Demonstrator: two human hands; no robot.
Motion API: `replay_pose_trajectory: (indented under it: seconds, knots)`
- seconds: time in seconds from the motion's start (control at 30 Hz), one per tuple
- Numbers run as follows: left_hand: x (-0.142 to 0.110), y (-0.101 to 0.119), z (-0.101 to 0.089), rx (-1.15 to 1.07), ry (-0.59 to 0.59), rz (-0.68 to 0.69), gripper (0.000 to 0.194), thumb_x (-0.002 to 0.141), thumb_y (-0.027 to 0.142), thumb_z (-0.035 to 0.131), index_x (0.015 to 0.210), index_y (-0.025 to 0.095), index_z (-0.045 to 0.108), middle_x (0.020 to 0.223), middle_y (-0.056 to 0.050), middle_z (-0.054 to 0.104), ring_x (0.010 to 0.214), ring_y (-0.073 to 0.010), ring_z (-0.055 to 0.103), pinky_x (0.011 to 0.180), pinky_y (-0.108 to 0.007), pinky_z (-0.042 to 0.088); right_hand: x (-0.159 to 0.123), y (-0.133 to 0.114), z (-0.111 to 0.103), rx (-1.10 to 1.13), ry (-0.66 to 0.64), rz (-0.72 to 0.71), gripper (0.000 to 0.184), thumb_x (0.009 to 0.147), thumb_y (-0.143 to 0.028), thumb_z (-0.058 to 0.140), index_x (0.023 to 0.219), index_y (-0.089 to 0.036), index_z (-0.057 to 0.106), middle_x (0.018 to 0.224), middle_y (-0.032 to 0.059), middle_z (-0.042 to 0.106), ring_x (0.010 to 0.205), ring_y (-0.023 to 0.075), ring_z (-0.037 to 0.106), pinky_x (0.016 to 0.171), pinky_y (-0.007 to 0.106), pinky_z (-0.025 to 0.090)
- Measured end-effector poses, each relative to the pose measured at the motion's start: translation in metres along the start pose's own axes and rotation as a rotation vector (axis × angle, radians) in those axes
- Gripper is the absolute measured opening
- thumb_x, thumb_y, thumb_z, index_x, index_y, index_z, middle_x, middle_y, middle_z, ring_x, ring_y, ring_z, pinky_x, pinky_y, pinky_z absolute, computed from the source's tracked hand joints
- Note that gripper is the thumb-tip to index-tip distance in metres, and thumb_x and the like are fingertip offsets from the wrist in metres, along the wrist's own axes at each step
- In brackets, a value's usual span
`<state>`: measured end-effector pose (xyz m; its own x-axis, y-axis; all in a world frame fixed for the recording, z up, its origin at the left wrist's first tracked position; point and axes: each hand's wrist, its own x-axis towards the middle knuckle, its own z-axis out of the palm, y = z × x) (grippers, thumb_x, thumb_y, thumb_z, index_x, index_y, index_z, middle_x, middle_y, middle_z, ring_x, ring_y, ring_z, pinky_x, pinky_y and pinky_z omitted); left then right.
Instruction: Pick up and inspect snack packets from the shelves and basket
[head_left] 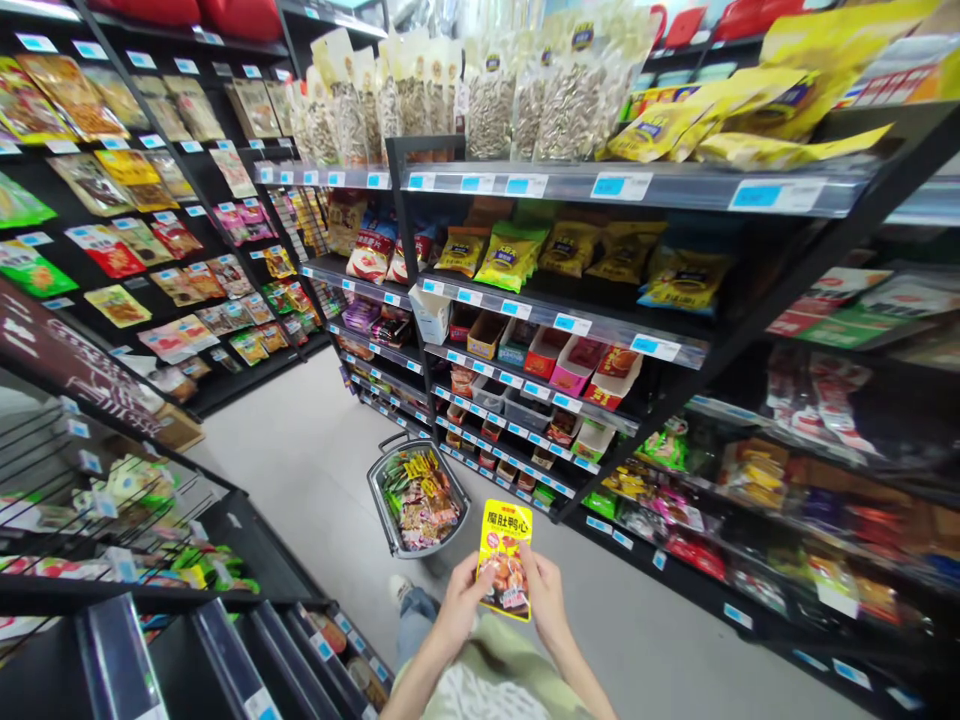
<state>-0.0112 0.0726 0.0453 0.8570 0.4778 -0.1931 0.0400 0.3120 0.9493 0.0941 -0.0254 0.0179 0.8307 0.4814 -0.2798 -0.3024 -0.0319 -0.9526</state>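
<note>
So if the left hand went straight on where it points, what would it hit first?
The left hand grips the yellow packet, so that comes first; beyond it, probably the lower shelves, though depth is hard to judge.

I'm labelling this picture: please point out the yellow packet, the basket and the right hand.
Yellow packet (505, 560), head view: middle of its front.
Basket (428, 552), head view: its near rim.
Right hand (546, 592), head view: its thumb side.
</note>
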Motion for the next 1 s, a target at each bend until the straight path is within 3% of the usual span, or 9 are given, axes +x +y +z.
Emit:
replay_pose_trajectory:
  seconds: [0.23, 0.43, 0.6, 0.73, 0.9, 1.0]
  knots:
    - [-0.001, -0.001, 0.006, -0.080, -0.017, -0.029, 0.047, 0.083, 0.051, 0.063, 0.108, 0.012, 0.069, 0.099, -0.009, 0.071, 0.089, -0.0221, 0.062, 0.081, -0.030, 0.048, -0.005, 0.010, -0.003, 0.097, 0.004, 0.050, 0.053, 0.065, -0.065, 0.073, 0.059, -0.015, 0.057, 0.053, 0.0007, 0.056, 0.048, 0.0117, 0.044, 0.046, 0.024, 0.034]
    - [-0.001, -0.005, 0.006, -0.041, 0.017, -0.011, 0.046, 0.082, 0.051, 0.064, 0.105, 0.012, 0.070, 0.097, -0.009, 0.071, 0.088, -0.0224, 0.062, 0.082, -0.031, 0.048, -0.006, 0.001, -0.003, 0.182, -0.011, 0.104, 0.050, 0.065, -0.063, 0.075, 0.063, -0.013, 0.063, 0.058, 0.0022, 0.061, 0.052, 0.0134, 0.049, 0.051, 0.024, 0.041]
    - [0.002, -0.007, 0.008, -0.023, 0.183, -0.003, 0.051, 0.079, 0.058, 0.064, 0.102, 0.013, 0.070, 0.090, -0.008, 0.071, 0.086, -0.0227, 0.063, 0.079, -0.032, 0.051, -0.005, -0.003, 0.001, 0.054, -0.182, 0.064, 0.049, 0.070, -0.063, 0.070, 0.070, -0.014, 0.067, 0.062, 0.0033, 0.063, 0.057, 0.0156, 0.053, 0.054, 0.025, 0.043]
    - [0.001, -0.002, 0.010, -0.045, 0.212, -0.025, 0.052, 0.076, 0.059, 0.067, 0.101, 0.014, 0.070, 0.086, -0.008, 0.071, 0.087, -0.0238, 0.064, 0.077, -0.031, 0.052, -0.008, 0.001, 0.005, 0.017, -0.218, -0.011, 0.049, 0.076, -0.062, 0.065, 0.072, -0.014, 0.067, 0.065, 0.0031, 0.063, 0.059, 0.0148, 0.052, 0.056, 0.024, 0.043]
    - [0.000, 0.007, 0.004, -0.089, 0.203, 0.015, 0.045, 0.082, 0.054, 0.063, 0.106, 0.016, 0.068, 0.109, -0.008, 0.069, 0.106, -0.0234, 0.061, 0.094, -0.032, 0.047, -0.010, -0.003, 0.002, -0.052, -0.309, -0.009, 0.050, 0.077, -0.062, 0.064, 0.071, -0.013, 0.067, 0.062, 0.0027, 0.062, 0.056, 0.0130, 0.049, 0.054, 0.023, 0.039]
    - [0.004, 0.007, -0.008, -0.109, 0.306, -0.003, 0.050, 0.082, 0.058, 0.061, 0.105, 0.015, 0.068, 0.105, -0.008, 0.071, 0.096, -0.0221, 0.063, 0.086, -0.031, 0.049, -0.014, -0.007, 0.001, -0.127, -0.412, 0.013, 0.053, 0.077, -0.064, 0.064, 0.065, -0.012, 0.067, 0.057, 0.0024, 0.060, 0.051, 0.0108, 0.043, 0.050, 0.022, 0.035]
